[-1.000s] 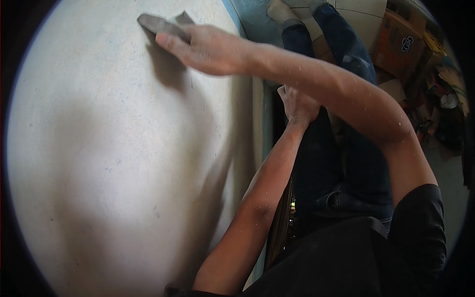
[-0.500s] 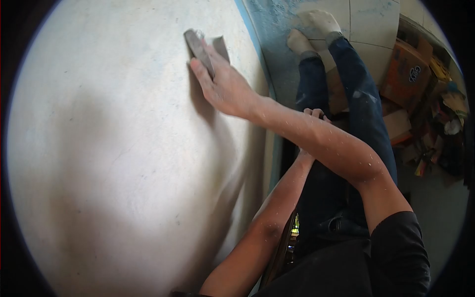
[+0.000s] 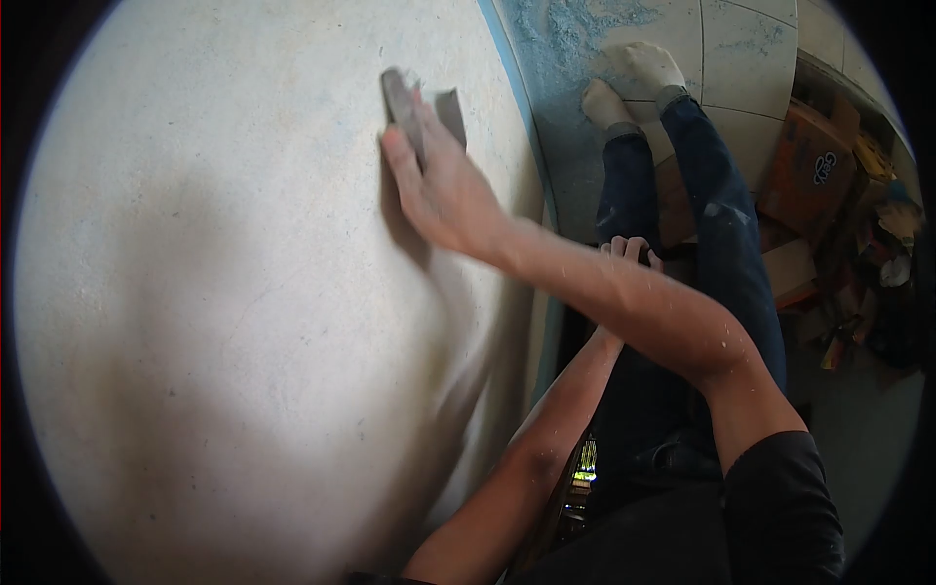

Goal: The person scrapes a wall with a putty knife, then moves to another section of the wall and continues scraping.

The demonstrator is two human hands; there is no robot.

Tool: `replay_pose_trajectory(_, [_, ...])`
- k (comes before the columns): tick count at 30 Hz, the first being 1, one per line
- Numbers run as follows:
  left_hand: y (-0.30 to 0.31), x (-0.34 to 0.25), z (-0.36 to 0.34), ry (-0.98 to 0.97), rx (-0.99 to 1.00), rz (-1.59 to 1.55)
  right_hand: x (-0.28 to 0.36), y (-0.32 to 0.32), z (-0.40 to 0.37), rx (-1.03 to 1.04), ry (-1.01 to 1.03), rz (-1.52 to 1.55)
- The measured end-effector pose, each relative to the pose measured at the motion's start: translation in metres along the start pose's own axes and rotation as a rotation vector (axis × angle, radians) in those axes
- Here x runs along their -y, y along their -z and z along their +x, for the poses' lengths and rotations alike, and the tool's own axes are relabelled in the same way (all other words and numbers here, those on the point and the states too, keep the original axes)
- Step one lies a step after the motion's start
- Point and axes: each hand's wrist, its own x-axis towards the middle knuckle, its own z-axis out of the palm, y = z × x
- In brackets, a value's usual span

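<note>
My right hand (image 3: 444, 185) is stretched across to the pale wall (image 3: 263, 283), closed on a folded piece of grey-brown sandpaper (image 3: 449, 119). Part of the sheet stands up beside the fingers, and the rest lies between the hand and the wall. My right forearm crosses over my left one. Below it, near my jeans (image 3: 624, 185), my left hand (image 3: 631, 252) shows only curled fingers around something dark that I cannot make out; the palm and wrist are partly hidden. White dust specks both forearms.
A blue strip (image 3: 509, 60) edges the wall. Blue-white dust (image 3: 556, 49) covers the floor tiles (image 3: 746, 73) near my feet (image 3: 651, 66). An orange carton (image 3: 804, 171) and a heap of boxes and wrappers lie to the right.
The whole view has shifted slightly, so wall, legs and hands sit a little lower and further right. My right hand still presses the sandpaper at the wall; both grips look unchanged.
</note>
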Motion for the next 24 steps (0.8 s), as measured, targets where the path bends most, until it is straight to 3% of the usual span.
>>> replay_pose_trajectory(3, [-0.006, 0.001, 0.001, 0.072, 0.006, 0.047, 0.021, -0.001, -0.053, 0.108, 0.066, 0.033])
replay_pose_trajectory(6, [-0.006, 0.000, 0.000, 0.061, -0.005, 0.036, 0.013, 0.000, -0.044, 0.107, 0.084, 0.063])
replay_pose_trajectory(8, [-0.002, 0.000, -0.003, 0.048, 0.009, 0.016, -0.002, 0.000, -0.006, 0.017, -0.117, 0.158])
replay_pose_trajectory(10, [-0.002, 0.001, -0.008, 0.022, -0.024, -0.026, -0.005, -0.010, 0.008, -0.077, -0.085, -0.033])
replay_pose_trajectory(14, [-0.012, 0.008, -0.009, 0.049, -0.098, 0.042, 0.002, 0.006, -0.051, 0.141, 0.034, 0.065])
replay_pose_trajectory(16, [-0.016, 0.012, -0.013, 0.064, -0.133, 0.045, 0.004, 0.036, -0.075, 0.316, -0.010, 0.037])
replay_pose_trajectory(17, [-0.022, 0.021, -0.017, 0.032, -0.172, -0.011, 0.002, 0.053, -0.080, 0.314, -0.191, -0.006])
replay_pose_trajectory(18, [-0.005, 0.011, -0.019, 0.098, -0.031, -0.247, -0.003, 0.072, -0.081, 0.307, -0.373, -0.050])
replay_pose_trajectory(19, [-0.011, 0.016, -0.025, 0.092, -0.109, -0.114, -0.036, 0.090, -0.082, 0.209, -0.340, -0.192])
replay_pose_trajectory(21, [-0.021, 0.024, -0.031, 0.097, -0.212, -0.025, -0.064, 0.138, -0.078, -0.094, 0.065, -0.369])
replay_pose_trajectory(22, [-0.013, 0.026, -0.032, 0.115, -0.222, -0.065, -0.063, 0.173, -0.080, -0.141, -0.215, -0.459])
replay_pose_trajectory(24, [-0.001, 0.024, -0.055, 0.168, -0.243, -0.167, -0.061, 0.249, -0.088, -0.166, -0.490, -0.785])
